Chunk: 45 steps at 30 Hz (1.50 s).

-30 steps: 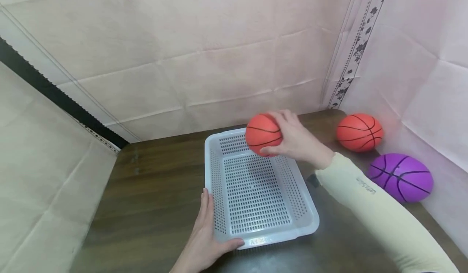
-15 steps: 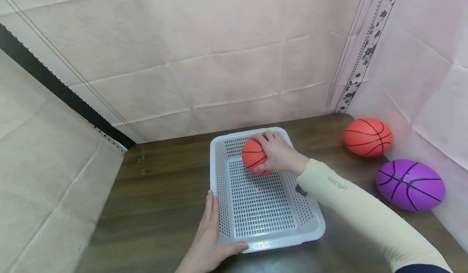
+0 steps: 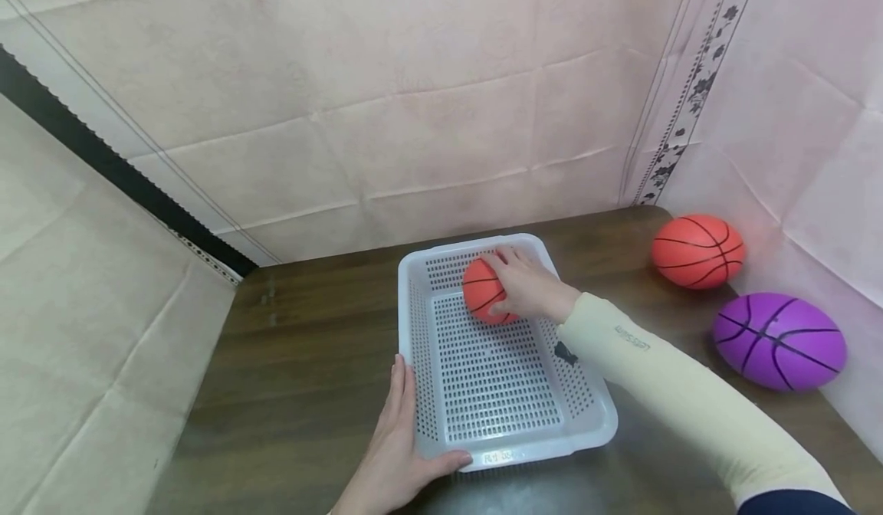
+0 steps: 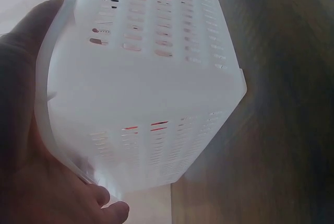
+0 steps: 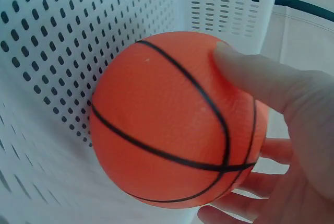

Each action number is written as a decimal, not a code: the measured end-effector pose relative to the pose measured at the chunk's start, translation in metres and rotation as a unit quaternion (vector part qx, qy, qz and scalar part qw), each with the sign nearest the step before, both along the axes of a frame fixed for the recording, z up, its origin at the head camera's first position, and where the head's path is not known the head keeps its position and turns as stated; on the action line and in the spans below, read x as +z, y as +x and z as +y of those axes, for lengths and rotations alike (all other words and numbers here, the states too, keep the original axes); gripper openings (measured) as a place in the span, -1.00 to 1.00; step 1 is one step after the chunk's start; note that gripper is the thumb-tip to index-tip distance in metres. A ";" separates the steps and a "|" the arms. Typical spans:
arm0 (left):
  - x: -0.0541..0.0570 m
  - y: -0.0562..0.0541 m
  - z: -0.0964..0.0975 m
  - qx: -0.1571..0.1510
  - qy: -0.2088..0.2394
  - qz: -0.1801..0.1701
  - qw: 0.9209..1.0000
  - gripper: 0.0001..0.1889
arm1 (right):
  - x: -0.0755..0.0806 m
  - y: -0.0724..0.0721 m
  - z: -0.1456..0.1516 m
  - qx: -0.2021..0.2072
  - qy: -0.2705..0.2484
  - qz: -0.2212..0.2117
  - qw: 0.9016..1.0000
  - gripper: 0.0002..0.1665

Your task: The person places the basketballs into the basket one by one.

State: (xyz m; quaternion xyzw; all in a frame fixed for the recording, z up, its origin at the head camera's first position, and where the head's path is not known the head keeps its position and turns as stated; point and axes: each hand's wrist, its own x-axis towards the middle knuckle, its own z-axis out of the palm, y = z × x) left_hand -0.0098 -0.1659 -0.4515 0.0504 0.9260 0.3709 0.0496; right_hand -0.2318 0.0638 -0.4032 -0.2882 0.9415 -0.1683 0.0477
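Observation:
My right hand (image 3: 527, 285) holds a small orange toy basketball (image 5: 162, 125) inside the far part of a white perforated plastic basket (image 3: 507, 457). The right wrist view shows the thumb laid over the ball and the other fingers spread round its far side. Close by the ball are the basket's holed bottom and walls. My left hand (image 3: 403, 442) rests against the basket's near left corner, its fingers straight along the left side and its thumb on the front rim. In the left wrist view that hand (image 4: 47, 166) lies along the rim, and bits of orange show through the slots.
A second orange basketball (image 3: 698, 251) and a larger purple basketball (image 3: 779, 341) lie to the right on the dark wooden table (image 3: 310, 362), near the cloth-covered side wall (image 3: 828, 216). Pale cloth (image 3: 414, 116) hangs behind the table.
My right hand has lowered the orange basketball from above the far rim down into the basket. During the last half second it has barely moved. The left hand stays at the corner.

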 end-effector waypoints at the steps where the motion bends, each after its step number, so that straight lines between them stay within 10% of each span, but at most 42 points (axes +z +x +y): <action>1: 0.000 0.000 0.000 -0.001 0.001 0.000 1.000 0.42 | 0.000 0.001 0.002 0.000 0.003 0.002 1.000 0.12; 15: -0.004 0.001 -0.002 0.011 0.004 0.016 1.000 0.42 | 0.056 0.022 0.027 -0.012 0.028 -0.022 0.999 -0.04; 24: 0.002 -0.005 -0.001 0.029 0.006 0.019 0.999 0.43 | 0.109 0.035 0.136 -0.124 0.026 0.054 0.991 0.12; 37: -0.001 -0.003 0.004 0.018 -0.006 0.005 1.000 0.45 | 0.001 0.094 0.288 -0.350 0.034 -0.015 0.936 0.64; 45: -0.001 -0.002 0.005 0.015 -0.007 0.005 1.000 0.43 | -0.015 0.101 0.295 -0.391 0.026 -0.017 0.920 0.58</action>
